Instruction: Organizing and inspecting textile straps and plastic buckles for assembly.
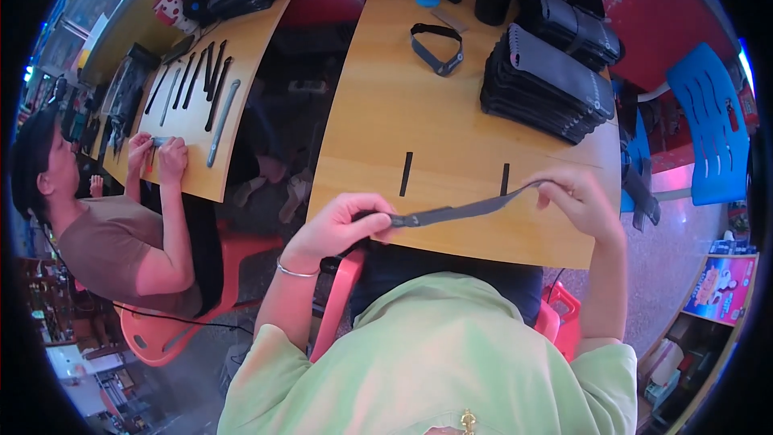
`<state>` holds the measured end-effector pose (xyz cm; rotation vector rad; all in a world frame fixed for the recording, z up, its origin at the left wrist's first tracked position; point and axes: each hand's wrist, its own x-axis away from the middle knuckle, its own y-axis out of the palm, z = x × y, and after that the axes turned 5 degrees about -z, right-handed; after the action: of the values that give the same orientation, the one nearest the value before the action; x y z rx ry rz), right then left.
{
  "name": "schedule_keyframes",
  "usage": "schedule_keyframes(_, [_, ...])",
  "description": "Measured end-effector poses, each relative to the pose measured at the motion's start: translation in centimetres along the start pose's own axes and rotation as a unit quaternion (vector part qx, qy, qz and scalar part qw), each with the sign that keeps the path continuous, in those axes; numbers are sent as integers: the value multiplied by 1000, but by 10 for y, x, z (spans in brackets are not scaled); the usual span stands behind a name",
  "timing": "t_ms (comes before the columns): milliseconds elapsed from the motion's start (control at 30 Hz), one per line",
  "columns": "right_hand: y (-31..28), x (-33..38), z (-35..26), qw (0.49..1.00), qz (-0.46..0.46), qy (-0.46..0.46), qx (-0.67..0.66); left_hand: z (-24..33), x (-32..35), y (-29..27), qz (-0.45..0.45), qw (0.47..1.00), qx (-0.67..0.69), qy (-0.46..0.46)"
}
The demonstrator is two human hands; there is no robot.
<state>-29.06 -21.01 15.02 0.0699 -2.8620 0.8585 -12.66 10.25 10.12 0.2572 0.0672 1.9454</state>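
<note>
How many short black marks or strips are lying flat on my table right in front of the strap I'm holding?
2. One black strip lies near the left hand; the other black strip lies near the right hand, just above the grey strap. More may be hidden.

A long grey strap (463,211) stretched taut above the table edge.

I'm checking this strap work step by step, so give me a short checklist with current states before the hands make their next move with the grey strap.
1. Left hand pinches one end of the grey strap: ok.
2. Right hand grips the other end: ok.
3. Strap stretched fairly straight between the hands, above the table's near edge: ok.
4. Two black marks on the wooden table visible and uncovered: ok.
5. Strap lined up with those marks: cannot tell.
6. Stack of dark pieces sits apart from the hands: ok.
</note>
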Motion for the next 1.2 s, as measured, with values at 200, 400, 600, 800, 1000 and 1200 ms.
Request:
schedule_keyframes(200, [11, -16, -7, 969, 228, -71, 56, 9, -10, 29, 9, 964, -263, 37])
schedule_keyframes(400, [31, -25, -2, 922, 295, -75, 240, -1, -5, 37, 32, 979, -199, 44])
schedule_keyframes(600, [95, -25, -39, 962, 225, -130, 88, -2, 0, 49, 195, 932, -295, 77])
schedule_keyframes(800, [135, -57, -54, 957, 199, -176, -113, -5, 1, 61, 287, 868, -372, 163])
schedule_keyframes(1000, [148, -62, -40, 926, 109, -140, -333, -4, 0, 61, 265, 899, -288, 199])
schedule_keyframes(1200, [150, -61, -39, 900, 190, -128, -369, -2, -5, 64, 256, 912, -268, 178])
